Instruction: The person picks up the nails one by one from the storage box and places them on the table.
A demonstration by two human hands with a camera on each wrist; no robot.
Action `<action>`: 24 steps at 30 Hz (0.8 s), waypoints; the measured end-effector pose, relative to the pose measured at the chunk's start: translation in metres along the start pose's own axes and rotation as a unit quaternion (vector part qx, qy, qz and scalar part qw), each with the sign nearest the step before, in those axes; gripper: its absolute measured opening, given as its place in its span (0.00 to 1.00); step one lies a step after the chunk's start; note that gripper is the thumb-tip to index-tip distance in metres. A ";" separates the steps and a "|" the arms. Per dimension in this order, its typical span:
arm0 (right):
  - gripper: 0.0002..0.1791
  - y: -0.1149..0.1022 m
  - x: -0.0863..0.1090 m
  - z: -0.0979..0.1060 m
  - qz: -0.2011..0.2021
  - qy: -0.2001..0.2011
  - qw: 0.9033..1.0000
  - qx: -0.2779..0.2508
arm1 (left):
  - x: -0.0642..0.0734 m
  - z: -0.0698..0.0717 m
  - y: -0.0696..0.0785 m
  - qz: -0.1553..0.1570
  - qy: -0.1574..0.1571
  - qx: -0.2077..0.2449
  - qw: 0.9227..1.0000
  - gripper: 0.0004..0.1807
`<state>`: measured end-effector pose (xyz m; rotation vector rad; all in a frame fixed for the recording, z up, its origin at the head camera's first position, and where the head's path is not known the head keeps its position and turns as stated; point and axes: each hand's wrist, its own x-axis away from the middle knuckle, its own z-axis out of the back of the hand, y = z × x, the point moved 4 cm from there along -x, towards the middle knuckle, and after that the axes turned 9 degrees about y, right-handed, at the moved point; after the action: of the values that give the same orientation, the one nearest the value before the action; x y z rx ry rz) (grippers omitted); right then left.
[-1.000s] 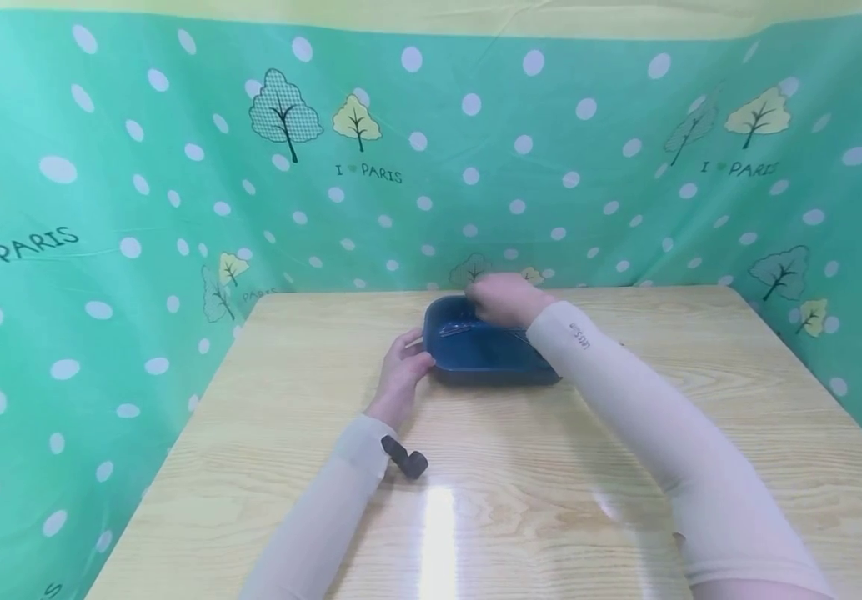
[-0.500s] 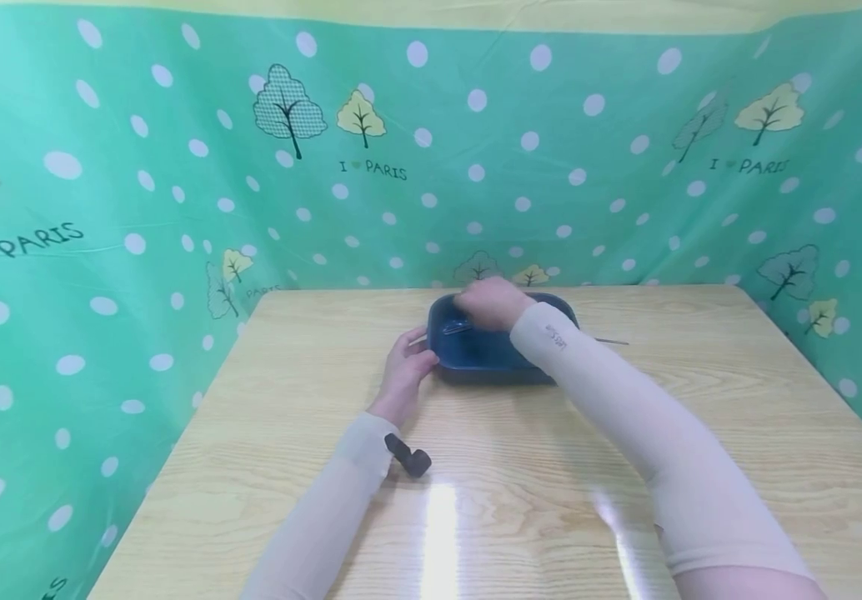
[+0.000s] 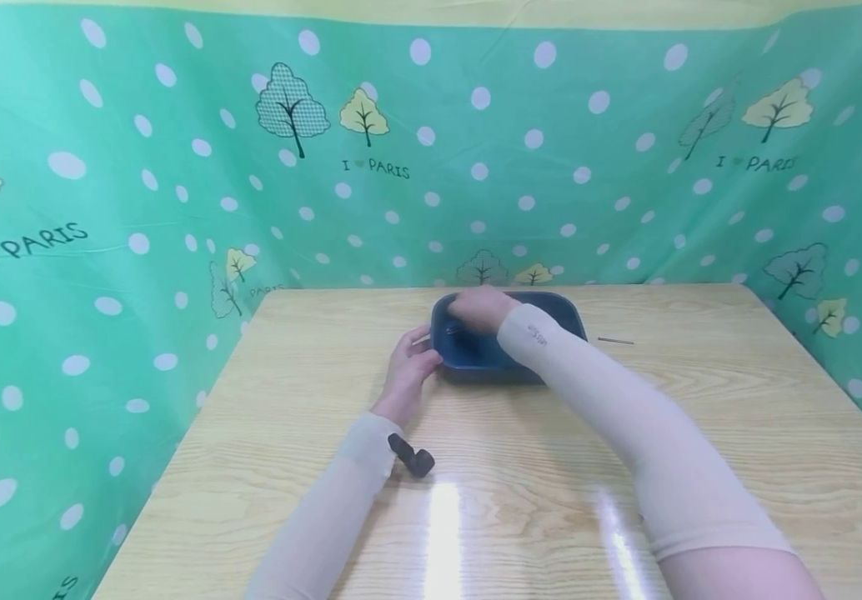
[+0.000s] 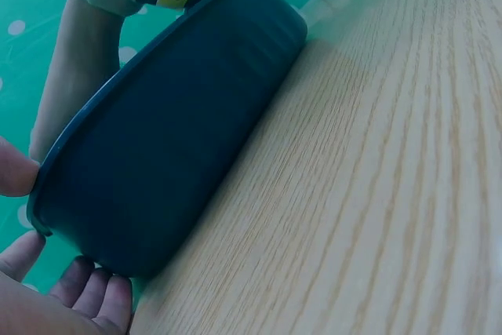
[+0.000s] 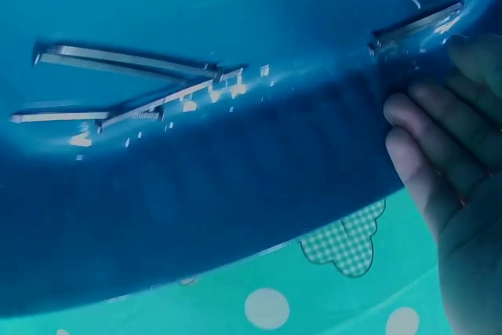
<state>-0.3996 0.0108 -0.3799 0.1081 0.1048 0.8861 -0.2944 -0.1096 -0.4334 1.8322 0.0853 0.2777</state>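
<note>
A deep dark-blue plastic basin sits toward the back of the table. My left hand grips its left end; in the left wrist view the thumb is at the rim and the fingers lie against the outer wall. Reaching inside, my right hand has loosely bent fingers with nothing seen between them. Just beyond these fingertips lies a thin nail-like metal rod. Several similar rods lie farther along the basin floor, one with a threaded stretch.
One more thin metal rod lies on the wooden table to the right of the basin. A green polka-dot curtain closes off the back and sides. A black camera mount sits on the left wrist.
My right hand has moved left and lower inside the basin. The right arm has shifted off the rod on the table, which now shows whole. My left hand keeps its grip.
</note>
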 end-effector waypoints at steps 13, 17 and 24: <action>0.12 0.001 0.001 -0.017 -0.067 -0.032 0.995 -0.062 | 0.001 -0.001 0.000 -0.005 -0.011 0.007 1.000 0.35; 0.11 0.000 0.000 -0.019 -0.057 -0.029 0.996 -0.058 | 0.001 0.000 0.001 -0.006 -0.009 0.005 1.000 0.35; 0.10 -0.002 0.000 -0.022 -0.041 -0.022 0.998 -0.040 | 0.002 0.000 0.001 -0.006 -0.008 -0.004 1.000 0.34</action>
<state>-0.4016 0.0106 -0.4016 0.0484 0.0322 0.8035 -0.2927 -0.1098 -0.4321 1.8244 0.0848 0.2543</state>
